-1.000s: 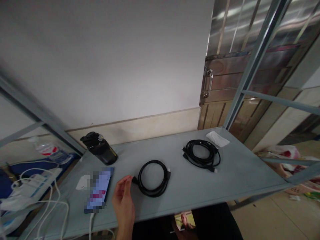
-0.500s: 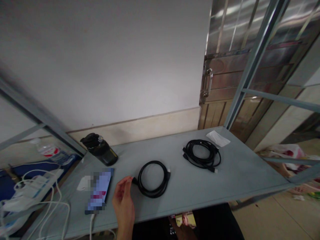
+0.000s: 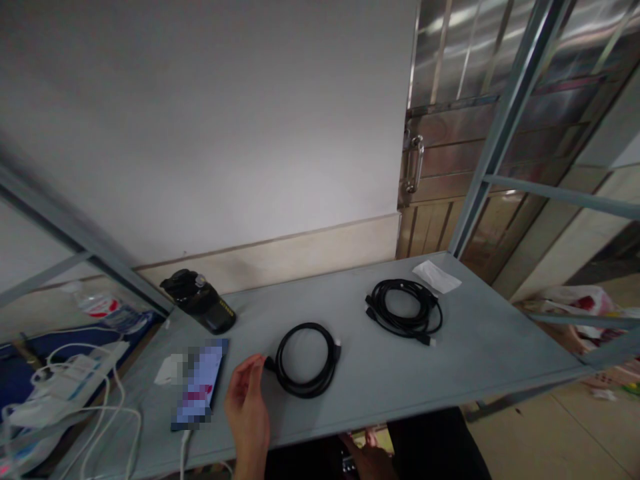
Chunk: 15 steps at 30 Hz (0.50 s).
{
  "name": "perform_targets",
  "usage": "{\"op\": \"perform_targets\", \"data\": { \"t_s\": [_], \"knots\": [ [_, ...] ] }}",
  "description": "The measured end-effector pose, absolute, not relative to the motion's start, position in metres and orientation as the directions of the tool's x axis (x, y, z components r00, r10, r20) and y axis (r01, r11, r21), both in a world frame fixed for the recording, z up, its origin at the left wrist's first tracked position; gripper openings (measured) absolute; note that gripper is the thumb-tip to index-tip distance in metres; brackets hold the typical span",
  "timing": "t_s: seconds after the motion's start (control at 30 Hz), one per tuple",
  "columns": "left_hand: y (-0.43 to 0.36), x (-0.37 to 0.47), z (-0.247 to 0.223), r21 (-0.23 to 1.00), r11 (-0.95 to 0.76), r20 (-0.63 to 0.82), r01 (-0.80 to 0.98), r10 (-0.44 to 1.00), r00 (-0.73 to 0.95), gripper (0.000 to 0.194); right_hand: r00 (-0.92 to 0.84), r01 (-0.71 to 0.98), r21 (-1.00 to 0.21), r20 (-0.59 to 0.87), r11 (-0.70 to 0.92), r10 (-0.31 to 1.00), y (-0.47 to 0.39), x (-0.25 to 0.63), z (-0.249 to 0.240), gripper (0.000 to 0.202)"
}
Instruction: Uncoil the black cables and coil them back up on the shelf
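Observation:
My left hand (image 3: 247,397) is closed at the front left of the table. Its thumb and fingertips pinch the black plug end (image 3: 269,364) of a coiled black cable (image 3: 306,393), which lies in a loop on the tabletop. The loop's other plug (image 3: 337,344) points up at its right side. Below the table edge, my right hand (image 3: 371,461) is at my lap, over a device with a lit screen (image 3: 384,438). The hand covers part of that screen; its fingers are dim and partly hidden, so whether it grips the device is unclear.
A second black cable coil (image 3: 404,327) and a white paper (image 3: 436,277) lie farther right on the grey table (image 3: 480,347). To the left are a dark bottle (image 3: 203,303), a phone (image 3: 200,383) with a white cord, and a white power strip (image 3: 75,380). Metal posts (image 3: 480,207) frame the table.
My right hand has shifted slightly, and less of the lit screen shows below the table edge. My left hand and the coils stay in place; the view has moved a little.

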<state>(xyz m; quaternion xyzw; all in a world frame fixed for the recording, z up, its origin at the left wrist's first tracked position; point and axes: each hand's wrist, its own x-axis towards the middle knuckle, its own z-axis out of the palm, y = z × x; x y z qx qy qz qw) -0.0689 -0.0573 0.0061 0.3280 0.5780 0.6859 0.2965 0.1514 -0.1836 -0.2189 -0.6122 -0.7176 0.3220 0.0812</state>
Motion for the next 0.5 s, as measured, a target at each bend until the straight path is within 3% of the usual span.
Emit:
{"op": "perform_targets", "data": {
  "t_s": [0.27,0.5],
  "knots": [
    [-0.056,-0.068,0.005,0.982,-0.183,0.116,-0.046,0.778,-0.617,0.041,-0.311,0.831,-0.554,-0.377,0.056,0.872,-0.161,0.190,-0.242,0.106],
    [-0.057,-0.068,0.006,0.985,-0.167,0.105,-0.042,0.775,-0.623,0.042,-0.207,0.853,-0.522,-0.352,-0.007,0.913,-0.165,0.198,-0.242,0.093]
  ]
}}
